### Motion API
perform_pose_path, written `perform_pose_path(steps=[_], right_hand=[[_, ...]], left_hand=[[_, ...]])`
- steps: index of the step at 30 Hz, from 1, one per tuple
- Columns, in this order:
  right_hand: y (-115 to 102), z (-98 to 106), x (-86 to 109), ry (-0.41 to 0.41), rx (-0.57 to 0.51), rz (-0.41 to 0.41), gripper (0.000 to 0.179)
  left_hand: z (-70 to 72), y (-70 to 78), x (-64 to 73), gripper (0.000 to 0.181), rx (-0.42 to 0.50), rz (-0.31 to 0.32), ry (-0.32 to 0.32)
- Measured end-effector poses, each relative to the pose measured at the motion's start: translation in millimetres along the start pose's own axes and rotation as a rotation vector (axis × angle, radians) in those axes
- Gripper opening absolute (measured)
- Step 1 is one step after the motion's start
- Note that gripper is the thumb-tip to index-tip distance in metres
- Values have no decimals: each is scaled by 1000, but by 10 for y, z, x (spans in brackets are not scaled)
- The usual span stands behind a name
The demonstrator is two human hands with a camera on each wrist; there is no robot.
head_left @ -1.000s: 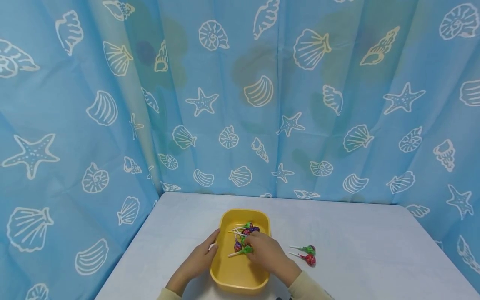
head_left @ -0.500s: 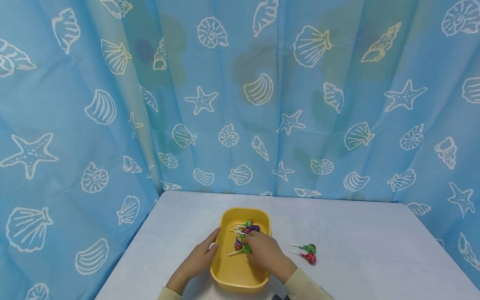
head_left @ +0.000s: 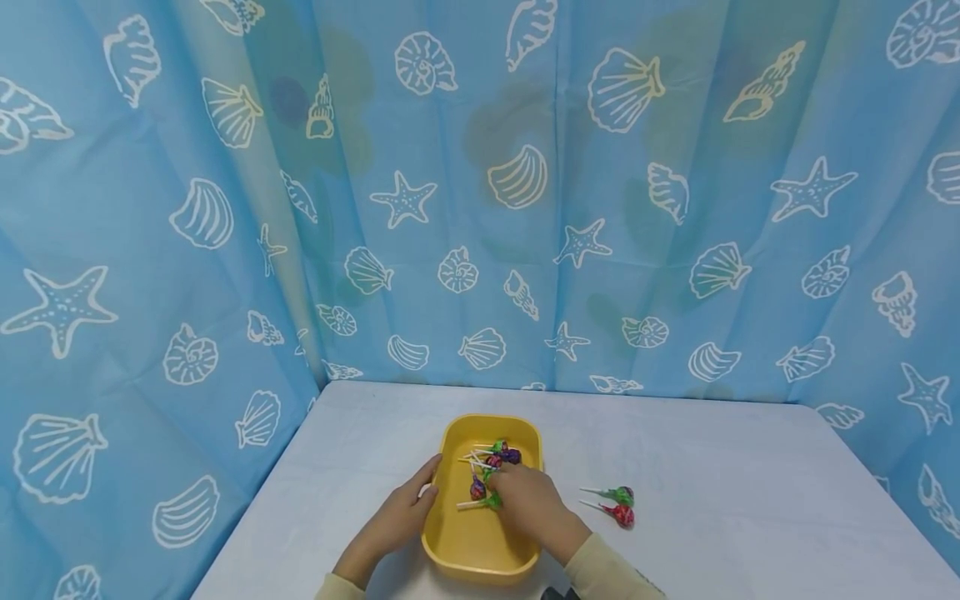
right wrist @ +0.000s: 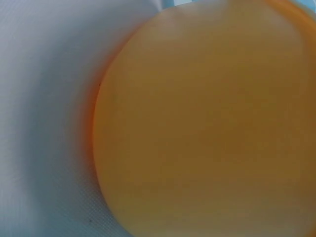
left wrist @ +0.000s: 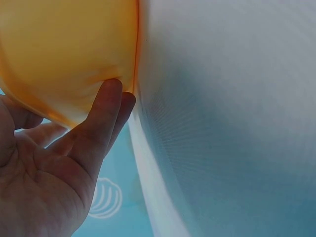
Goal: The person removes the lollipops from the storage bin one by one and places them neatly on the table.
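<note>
A yellow tray holds several lollipops in bright wrappers. My left hand is at its left side, with the fingers lying fairly straight against the outer wall and the thumb near the rim. My right hand reaches over the right rim into the tray. Its fingertips are down among the sweets, and what they touch or hold is hidden. Close to them are a green-wrapped lollipop and a purple one. The right wrist view shows the tray's wall, without the hand.
On the white tabletop, right of the tray, lie two loose lollipops, a green one and a red one. A blue curtain with white seashells and starfish stands behind and to the left.
Both hands stay almost where they were. The right hand now covers a little more of the nearest green lollipop. The view has shifted slightly.
</note>
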State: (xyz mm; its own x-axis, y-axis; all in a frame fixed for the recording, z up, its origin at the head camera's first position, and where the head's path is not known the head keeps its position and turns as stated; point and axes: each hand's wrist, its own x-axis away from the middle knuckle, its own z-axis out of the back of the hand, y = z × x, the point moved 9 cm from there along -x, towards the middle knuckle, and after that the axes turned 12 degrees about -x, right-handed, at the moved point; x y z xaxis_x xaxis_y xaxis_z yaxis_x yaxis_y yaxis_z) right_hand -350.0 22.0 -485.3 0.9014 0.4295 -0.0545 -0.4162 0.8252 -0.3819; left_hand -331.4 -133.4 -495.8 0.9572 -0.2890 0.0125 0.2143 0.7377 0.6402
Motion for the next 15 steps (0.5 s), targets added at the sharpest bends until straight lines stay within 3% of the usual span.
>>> perform_pose_path(steps=[15], right_hand=[[-17, -4, 24, -4, -1, 39, 10]], left_hand=[[-8, -13, -5, 51, 8, -11, -4]])
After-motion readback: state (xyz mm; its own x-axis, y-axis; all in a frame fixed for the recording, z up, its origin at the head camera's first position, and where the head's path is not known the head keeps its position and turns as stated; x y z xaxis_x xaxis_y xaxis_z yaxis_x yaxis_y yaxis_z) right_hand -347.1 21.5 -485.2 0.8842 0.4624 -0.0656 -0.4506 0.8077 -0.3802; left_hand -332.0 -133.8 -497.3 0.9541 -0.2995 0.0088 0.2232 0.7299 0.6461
